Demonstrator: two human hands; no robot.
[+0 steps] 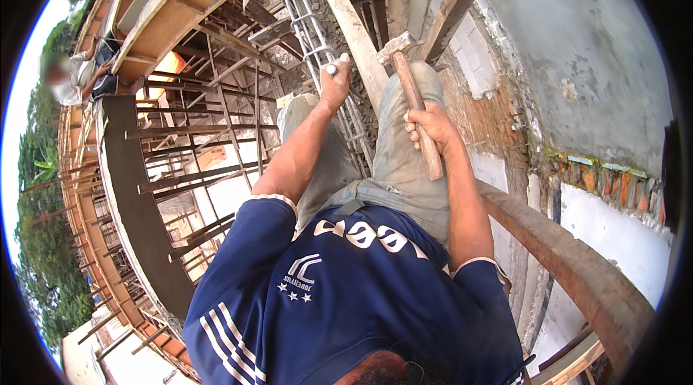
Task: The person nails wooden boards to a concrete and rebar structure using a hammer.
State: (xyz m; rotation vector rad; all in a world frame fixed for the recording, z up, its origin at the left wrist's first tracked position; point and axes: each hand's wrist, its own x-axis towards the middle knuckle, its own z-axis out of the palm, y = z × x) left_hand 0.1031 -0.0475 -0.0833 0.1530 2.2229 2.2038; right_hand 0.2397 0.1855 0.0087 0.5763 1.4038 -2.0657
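Note:
My right hand (431, 127) is closed around the wooden handle of a hammer (411, 89), low on the grip, over my right thigh. The hammer's worn grey head points up and forward, past my knee. In front of my left knee, my left hand (334, 83) makes a fist around a metal rod (331, 69). Only the rod's round end shows; the rest is hidden by the fist, so I cannot tell its exact kind. Right beside that hand runs a cage of steel reinforcing bars (307, 24), passing between my legs.
Wooden planks (354, 31) and props crowd the area ahead. A plastered wall (577, 46) stands at right, above rough brickwork (606, 183). A curved timber beam (570, 255) is at lower right. Left are scaffold poles (195, 129) and a concrete beam (133, 168); another person (86, 75) sits at far left.

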